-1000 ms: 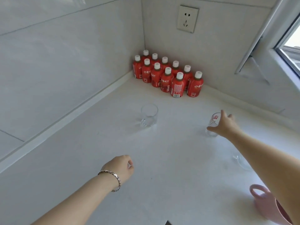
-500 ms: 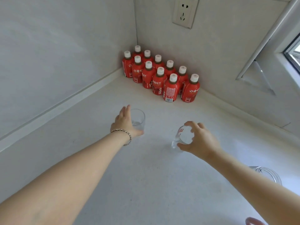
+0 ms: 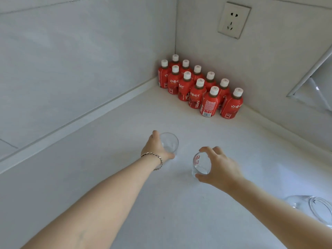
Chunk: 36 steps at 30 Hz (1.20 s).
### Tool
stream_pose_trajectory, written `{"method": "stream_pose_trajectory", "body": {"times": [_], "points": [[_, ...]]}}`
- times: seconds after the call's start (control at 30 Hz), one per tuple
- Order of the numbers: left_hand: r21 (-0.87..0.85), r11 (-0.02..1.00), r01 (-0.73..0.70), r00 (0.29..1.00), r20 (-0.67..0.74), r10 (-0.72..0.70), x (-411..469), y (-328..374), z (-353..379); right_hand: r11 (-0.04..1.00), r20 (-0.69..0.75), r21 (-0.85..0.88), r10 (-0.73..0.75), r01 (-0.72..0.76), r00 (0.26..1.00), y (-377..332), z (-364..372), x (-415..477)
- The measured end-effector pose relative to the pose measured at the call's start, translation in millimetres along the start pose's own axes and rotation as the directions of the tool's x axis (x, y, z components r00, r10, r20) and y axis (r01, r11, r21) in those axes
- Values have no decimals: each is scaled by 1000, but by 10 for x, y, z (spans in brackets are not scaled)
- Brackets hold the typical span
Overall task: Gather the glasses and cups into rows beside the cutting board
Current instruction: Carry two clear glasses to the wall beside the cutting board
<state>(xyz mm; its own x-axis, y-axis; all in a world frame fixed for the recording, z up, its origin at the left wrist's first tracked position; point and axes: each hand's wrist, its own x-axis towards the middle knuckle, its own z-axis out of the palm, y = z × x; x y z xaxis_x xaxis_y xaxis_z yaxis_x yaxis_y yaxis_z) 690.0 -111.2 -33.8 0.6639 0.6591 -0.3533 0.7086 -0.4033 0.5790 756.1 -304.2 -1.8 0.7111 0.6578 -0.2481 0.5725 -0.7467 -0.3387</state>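
Note:
A plain clear glass (image 3: 170,143) stands on the white counter (image 3: 89,159), and my left hand (image 3: 156,147) is wrapped around its left side. My right hand (image 3: 218,168) grips a second clear glass with red print (image 3: 200,165), which is tilted to the left. A third clear glass vessel (image 3: 313,210) lies at the right edge, partly behind my right forearm. No cutting board is in view.
Several red juice bottles with white caps (image 3: 199,88) stand in rows in the far corner. Tiled walls close the counter at left and back, with a socket (image 3: 233,19) above. A window frame (image 3: 310,72) juts in at the right.
My right hand has carried the printed glass from the right toward the middle. My left hand reached forward from a fist and closed around the plain glass.

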Motion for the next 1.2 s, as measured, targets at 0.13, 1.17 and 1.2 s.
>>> {"method": "stream_pose_trajectory", "body": {"times": [0.13, 1.17, 1.2], "points": [[-185, 983, 16, 999, -39, -23, -486, -471, -137, 995, 37, -38, -91, 92, 995, -424, 59, -60], [-275, 795, 541, 665, -439, -604, -5159, -7200, -3823, 661, 412, -27, -676, 750, 611, -6919, 3062, -3218], [-234, 803, 548, 678, -438, -590, -5125, -7276, -3887, 660, 417, -30, -674, 750, 610, -7001, 3116, -3255]]}}
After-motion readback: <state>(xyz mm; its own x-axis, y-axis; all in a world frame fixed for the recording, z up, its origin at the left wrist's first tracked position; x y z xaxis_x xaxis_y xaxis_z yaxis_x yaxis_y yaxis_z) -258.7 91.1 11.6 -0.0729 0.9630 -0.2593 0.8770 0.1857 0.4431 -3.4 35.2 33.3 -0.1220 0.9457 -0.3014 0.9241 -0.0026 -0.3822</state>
